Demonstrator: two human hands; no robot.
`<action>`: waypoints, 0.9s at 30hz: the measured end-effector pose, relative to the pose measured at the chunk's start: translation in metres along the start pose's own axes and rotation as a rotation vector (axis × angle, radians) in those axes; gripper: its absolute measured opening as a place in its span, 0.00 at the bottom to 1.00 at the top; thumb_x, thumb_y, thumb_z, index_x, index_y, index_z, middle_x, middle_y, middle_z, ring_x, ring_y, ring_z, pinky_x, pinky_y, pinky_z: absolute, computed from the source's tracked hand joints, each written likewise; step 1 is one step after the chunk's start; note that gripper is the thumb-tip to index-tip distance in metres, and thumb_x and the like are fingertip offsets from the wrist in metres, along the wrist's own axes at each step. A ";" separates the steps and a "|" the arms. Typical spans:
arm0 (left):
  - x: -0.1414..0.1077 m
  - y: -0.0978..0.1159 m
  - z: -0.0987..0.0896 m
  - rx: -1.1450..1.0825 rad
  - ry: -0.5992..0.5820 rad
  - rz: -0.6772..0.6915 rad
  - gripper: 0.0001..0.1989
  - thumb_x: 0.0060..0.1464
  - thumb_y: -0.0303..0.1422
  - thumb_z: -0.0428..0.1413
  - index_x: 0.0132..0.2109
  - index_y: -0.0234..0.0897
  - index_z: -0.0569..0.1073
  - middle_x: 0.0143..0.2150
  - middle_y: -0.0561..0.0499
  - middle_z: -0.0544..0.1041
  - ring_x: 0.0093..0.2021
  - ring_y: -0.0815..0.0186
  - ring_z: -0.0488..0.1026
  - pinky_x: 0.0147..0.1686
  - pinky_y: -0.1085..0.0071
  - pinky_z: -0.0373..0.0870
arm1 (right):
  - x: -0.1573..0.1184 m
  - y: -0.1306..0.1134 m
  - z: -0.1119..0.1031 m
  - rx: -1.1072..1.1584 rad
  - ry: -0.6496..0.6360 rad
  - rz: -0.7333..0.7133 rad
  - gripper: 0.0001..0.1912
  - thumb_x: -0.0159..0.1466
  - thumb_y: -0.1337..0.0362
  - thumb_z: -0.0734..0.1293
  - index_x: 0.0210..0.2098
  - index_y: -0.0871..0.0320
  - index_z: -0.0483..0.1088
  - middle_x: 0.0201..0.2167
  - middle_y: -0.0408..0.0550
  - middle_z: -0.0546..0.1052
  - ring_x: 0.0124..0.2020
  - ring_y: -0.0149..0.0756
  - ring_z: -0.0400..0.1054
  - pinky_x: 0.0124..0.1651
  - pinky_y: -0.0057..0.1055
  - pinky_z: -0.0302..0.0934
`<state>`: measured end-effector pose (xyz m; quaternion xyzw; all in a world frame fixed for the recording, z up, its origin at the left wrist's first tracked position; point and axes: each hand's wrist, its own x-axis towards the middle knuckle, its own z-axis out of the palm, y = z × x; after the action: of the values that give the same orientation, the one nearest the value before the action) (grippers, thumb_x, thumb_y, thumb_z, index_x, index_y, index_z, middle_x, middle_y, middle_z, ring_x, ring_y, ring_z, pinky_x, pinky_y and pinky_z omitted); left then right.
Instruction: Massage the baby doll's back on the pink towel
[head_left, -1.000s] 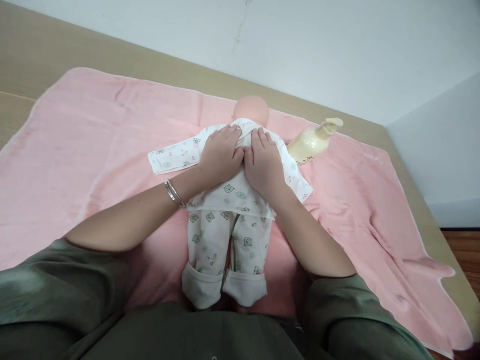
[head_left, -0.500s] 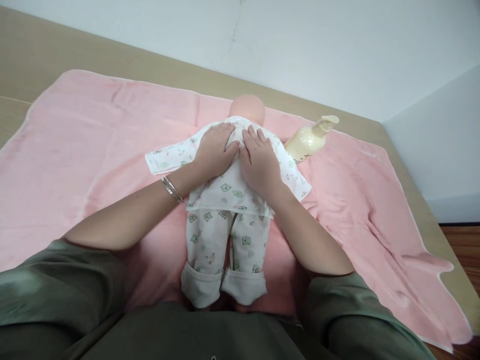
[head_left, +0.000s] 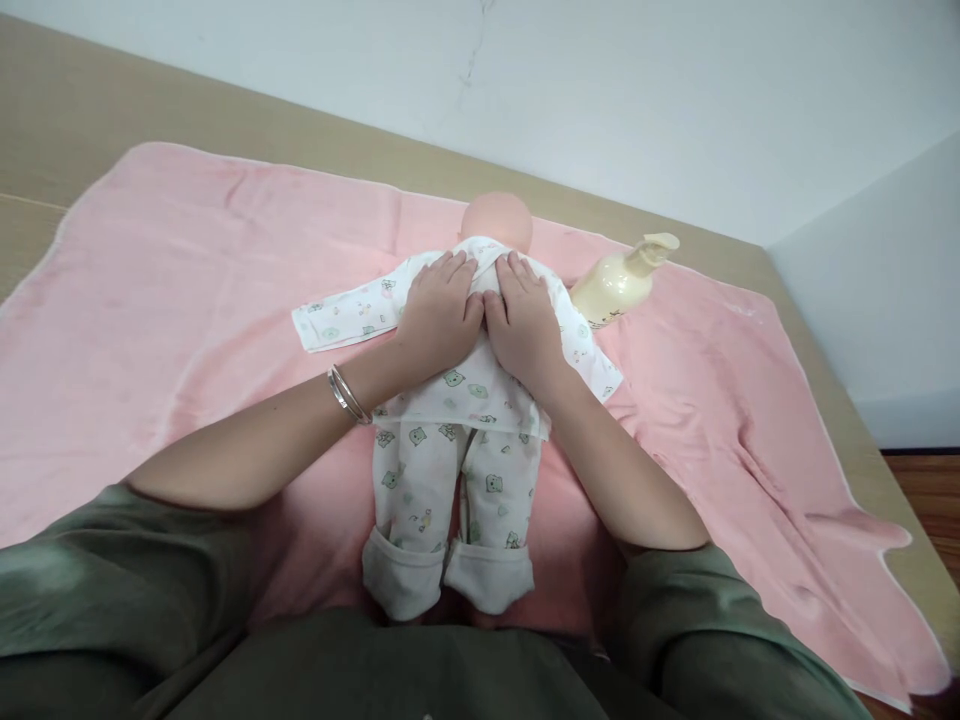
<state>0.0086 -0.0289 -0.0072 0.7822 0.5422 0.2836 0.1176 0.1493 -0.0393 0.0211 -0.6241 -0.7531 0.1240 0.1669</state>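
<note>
A baby doll (head_left: pixel 496 222) lies face down, its bald head pointing away from me. It wears a white printed top (head_left: pixel 465 392) and matching trousers (head_left: pixel 420 480) with rolled cuffs. My left hand (head_left: pixel 441 308) rests flat on the left side of the doll's upper back, fingers stretched toward its head. On the right side of the back, my right hand (head_left: pixel 521 320) lies flat too. The two thumbs nearly meet at the middle. Neither hand grips anything. The doll's face is hidden.
Under the doll spreads a pink blanket (head_left: pixel 187 260), wrinkled at the right. A cream pump bottle (head_left: pixel 619 283) lies tilted beside the doll's right-hand sleeve. The wooden table (head_left: pixel 300 125) meets a white wall (head_left: pixel 600 90) at the back.
My left hand's fingers have shifted slightly and lie a little more together. The right hand's fingers have turned a bit more upright. The cloth bunches slightly near the collar.
</note>
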 end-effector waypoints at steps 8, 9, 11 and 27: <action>0.018 -0.014 -0.009 -0.040 -0.074 -0.048 0.34 0.64 0.38 0.43 0.71 0.23 0.66 0.74 0.35 0.66 0.76 0.49 0.61 0.79 0.52 0.55 | -0.025 -0.021 -0.003 -0.106 0.069 -0.024 0.31 0.75 0.65 0.53 0.74 0.70 0.59 0.76 0.59 0.60 0.79 0.52 0.52 0.80 0.52 0.52; 0.018 -0.016 -0.007 -0.043 -0.056 -0.041 0.34 0.64 0.38 0.43 0.71 0.25 0.67 0.74 0.36 0.67 0.75 0.50 0.62 0.78 0.52 0.57 | -0.026 -0.022 -0.003 -0.111 0.066 -0.025 0.31 0.75 0.66 0.53 0.74 0.70 0.59 0.76 0.58 0.61 0.79 0.52 0.53 0.80 0.52 0.52; 0.017 -0.019 -0.004 -0.043 -0.032 -0.028 0.32 0.64 0.39 0.43 0.70 0.28 0.68 0.73 0.37 0.68 0.75 0.50 0.63 0.78 0.52 0.57 | -0.025 -0.020 -0.004 -0.099 0.062 -0.029 0.30 0.75 0.66 0.54 0.74 0.69 0.60 0.76 0.57 0.62 0.79 0.52 0.53 0.80 0.52 0.54; 0.015 -0.022 0.004 -0.065 0.018 -0.012 0.32 0.65 0.39 0.44 0.70 0.29 0.69 0.72 0.38 0.69 0.74 0.50 0.64 0.78 0.51 0.55 | -0.002 -0.001 0.004 -0.016 0.041 -0.031 0.33 0.72 0.64 0.54 0.75 0.65 0.57 0.79 0.55 0.54 0.81 0.51 0.45 0.82 0.59 0.39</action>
<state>-0.0026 -0.0062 -0.0162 0.7721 0.5384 0.3074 0.1395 0.1470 -0.0417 0.0177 -0.6162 -0.7601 0.1026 0.1790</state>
